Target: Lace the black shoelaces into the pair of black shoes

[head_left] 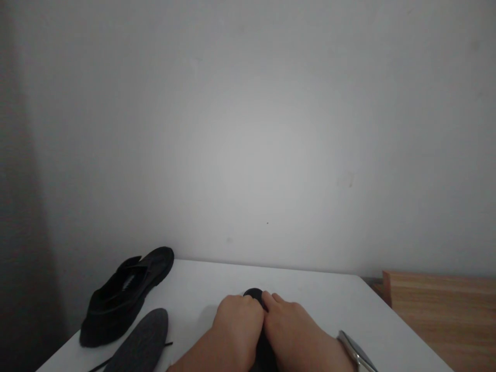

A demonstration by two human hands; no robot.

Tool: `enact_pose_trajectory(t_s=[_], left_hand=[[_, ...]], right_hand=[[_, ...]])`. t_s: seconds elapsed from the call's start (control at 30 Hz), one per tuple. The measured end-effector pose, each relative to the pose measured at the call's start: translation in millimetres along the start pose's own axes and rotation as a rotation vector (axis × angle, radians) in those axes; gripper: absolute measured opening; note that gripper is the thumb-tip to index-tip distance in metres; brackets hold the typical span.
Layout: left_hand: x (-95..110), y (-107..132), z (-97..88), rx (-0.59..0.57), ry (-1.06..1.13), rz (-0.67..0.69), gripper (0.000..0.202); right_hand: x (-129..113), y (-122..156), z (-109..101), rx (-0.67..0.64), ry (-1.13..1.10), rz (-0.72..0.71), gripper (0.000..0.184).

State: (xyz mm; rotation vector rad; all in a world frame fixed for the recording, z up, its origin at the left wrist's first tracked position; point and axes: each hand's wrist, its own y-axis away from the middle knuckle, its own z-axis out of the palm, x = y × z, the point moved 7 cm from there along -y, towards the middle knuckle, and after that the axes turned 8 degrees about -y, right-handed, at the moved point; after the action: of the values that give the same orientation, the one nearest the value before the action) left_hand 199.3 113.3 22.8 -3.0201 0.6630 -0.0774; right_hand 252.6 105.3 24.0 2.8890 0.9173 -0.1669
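Both hands are together at the bottom middle, closed around a black shoe (265, 353). Only its rounded dark end and a strip between my wrists show; the rest is hidden. My left hand (241, 321) has its fingers curled in over the shoe. Against it, my right hand (285, 321) grips from the other side, thumb side touching the left hand. To the left lies a grey insole (142, 342), with a thin black lace (101, 365) partly under it. Beyond the insole sits another black shoe (116, 297), its opening facing up.
A white table (310, 289) carries these things and its back edge meets a grey wall (248, 129). Lower and to the right is a wooden surface (445, 315). A metal watch or bracelet (354, 351) is on my right wrist.
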Motion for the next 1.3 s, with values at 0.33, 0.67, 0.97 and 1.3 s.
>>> enact_pose_trajectory(t_s=[0.33,0.67,0.97,1.3], left_hand=[[-5,0,-15.4,0.036,-0.116,-0.016,0.032],[-41,41,-98.5,0.561,0.992,0.068,0.012],[-74,62,-115.6,0.935,1.134,-0.008,0.005],[-46,19,-55.5,0.1,0.155,0.018,0.022]], right_hand=[[18,2,-3,0.095,-0.168,-0.099,0.03],[56,44,-98,0.849,-0.918,-0.181,0.016],[100,82,-122,1.353,-1.312,-0.294,0.008],[73,32,-73,0.388,-0.519,0.0,0.027]])
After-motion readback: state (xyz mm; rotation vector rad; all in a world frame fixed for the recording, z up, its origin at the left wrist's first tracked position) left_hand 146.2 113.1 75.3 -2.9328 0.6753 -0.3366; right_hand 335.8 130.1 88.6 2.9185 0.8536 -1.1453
